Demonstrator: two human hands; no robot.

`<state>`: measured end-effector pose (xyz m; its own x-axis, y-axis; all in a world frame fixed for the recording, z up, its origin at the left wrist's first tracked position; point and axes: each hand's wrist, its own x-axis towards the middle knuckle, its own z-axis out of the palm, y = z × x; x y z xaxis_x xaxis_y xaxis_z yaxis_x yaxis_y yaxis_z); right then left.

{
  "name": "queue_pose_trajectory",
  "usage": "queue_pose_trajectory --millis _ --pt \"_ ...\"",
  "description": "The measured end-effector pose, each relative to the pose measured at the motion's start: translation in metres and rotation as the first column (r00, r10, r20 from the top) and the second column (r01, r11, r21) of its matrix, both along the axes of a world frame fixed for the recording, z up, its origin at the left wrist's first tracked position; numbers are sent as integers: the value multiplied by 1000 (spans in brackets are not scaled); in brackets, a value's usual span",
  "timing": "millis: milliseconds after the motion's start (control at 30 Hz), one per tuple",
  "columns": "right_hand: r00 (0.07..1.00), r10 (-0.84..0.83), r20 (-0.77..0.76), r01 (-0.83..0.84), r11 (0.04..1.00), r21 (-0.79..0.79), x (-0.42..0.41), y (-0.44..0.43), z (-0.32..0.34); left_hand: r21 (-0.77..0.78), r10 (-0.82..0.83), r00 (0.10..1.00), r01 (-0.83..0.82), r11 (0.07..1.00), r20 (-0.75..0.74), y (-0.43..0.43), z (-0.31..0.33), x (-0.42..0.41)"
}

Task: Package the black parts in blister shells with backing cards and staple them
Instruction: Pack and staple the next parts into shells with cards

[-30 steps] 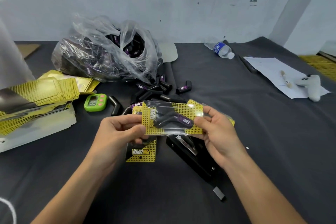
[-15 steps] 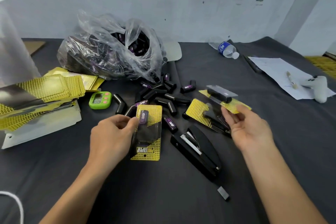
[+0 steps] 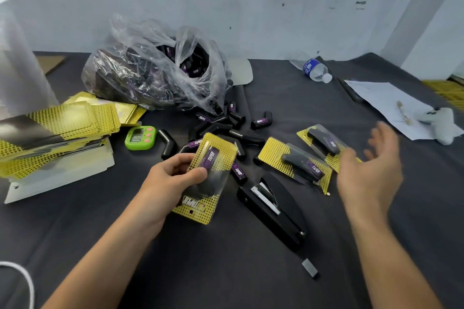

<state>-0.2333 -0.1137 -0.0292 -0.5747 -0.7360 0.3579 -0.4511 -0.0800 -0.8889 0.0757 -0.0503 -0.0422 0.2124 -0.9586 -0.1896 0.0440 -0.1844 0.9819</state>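
Right hand (image 3: 369, 175) dropped blister shell (image 3: 294, 150) holding black part (image 3: 302, 165).

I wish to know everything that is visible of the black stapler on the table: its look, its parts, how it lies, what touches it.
The stapler is black and glossy like plastic, with a curved top arm and a silver staple channel showing beneath it. It lies on the dark table cloth between the left hand, which holds a package, and the open right hand, its nose toward the loose black parts. Neither hand touches it.
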Motion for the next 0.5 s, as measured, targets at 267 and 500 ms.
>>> queue_pose_trajectory --millis 267,500 --pt "669 742 44 -743 664 84 87 22 13 -190 -240 970 229 955 -37 3 6 1" --pt "616 755 225 -784 616 80 88 17 7 -199 -160 986 165 966 43 4 5 -5"
